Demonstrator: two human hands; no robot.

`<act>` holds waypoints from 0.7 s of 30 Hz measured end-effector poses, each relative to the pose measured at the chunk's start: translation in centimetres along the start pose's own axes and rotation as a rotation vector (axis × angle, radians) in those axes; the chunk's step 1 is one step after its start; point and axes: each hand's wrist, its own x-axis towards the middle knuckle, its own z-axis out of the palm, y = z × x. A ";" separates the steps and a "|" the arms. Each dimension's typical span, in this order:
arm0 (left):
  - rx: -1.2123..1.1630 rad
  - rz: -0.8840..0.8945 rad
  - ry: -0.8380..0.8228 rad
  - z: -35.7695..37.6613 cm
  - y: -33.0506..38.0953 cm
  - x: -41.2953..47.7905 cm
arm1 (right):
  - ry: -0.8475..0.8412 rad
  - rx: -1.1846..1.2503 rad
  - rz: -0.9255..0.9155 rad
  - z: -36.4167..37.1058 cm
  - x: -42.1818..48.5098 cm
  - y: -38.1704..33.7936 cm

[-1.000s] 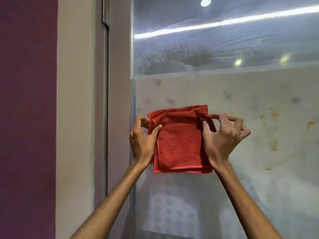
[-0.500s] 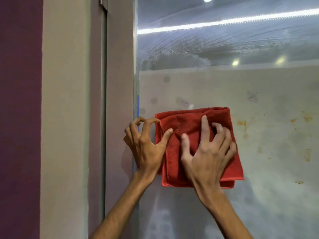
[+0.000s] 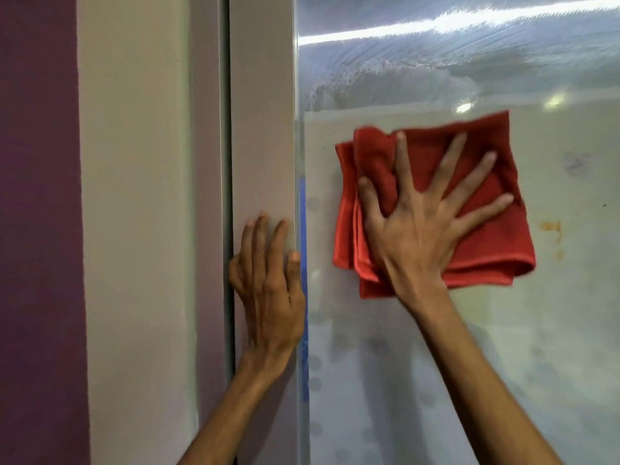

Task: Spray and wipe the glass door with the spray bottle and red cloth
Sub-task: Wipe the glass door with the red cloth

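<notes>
Head view: right hand [image 3: 416, 226] splayed flat, fingers apart, pinning folded red cloth [image 3: 483, 236] to glass door [image 3: 436, 364]; left hand [image 3: 268, 290] open, flat on door frame [image 3: 261, 129] left of the glass, gripping nothing; cloth under right hand, unwiped smears lying right and above; spray bottle unseen.

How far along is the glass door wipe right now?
Done: cleaner is already on the glass door; smeared streaks show near the top. In hand: the right hand presses the folded red cloth flat on the pane, while the left hand braces on the frame. Left: orange spots beside the cloth and the lower pane.
</notes>
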 end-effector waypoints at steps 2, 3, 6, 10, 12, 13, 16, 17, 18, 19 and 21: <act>0.014 0.021 0.018 0.0 -0.3 -0.1 | -0.001 0.008 -0.038 0.0 2.1 -1.6; 0.013 0.029 0.018 0.0 -0.5 -0.2 | -0.006 0.010 -0.064 0.1 2.8 -2.2; 0.001 0.027 -0.005 -0.1 -1.2 -0.4 | 0.001 0.002 -0.155 0.4 3.6 -3.1; -0.064 0.004 -0.037 -0.2 -1.5 -0.7 | -0.011 -0.010 -0.268 0.4 2.4 -2.8; -0.117 -0.008 -0.055 -0.3 -1.7 -0.8 | -0.027 -0.016 -0.306 0.4 0.5 -2.5; -0.150 -0.007 -0.063 -0.3 -2.0 -1.0 | -0.025 -0.014 -0.320 0.5 -0.9 -2.2; -0.191 0.032 -0.090 -0.6 -2.9 -2.4 | -0.024 -0.001 -0.339 0.9 -6.1 -1.1; -0.169 0.049 -0.095 -0.7 -3.2 -3.2 | -0.031 0.001 -0.336 1.0 -8.0 -0.6; -0.145 0.060 -0.096 -0.8 -3.6 -4.1 | -0.042 -0.002 -0.330 1.0 -10.0 -0.2; -0.126 0.065 -0.096 -0.9 -4.1 -5.0 | -0.058 -0.011 -0.323 1.1 -12.1 0.3; -0.099 0.063 -0.095 -1.1 -4.9 -6.8 | -0.095 -0.037 -0.312 1.2 -16.1 1.0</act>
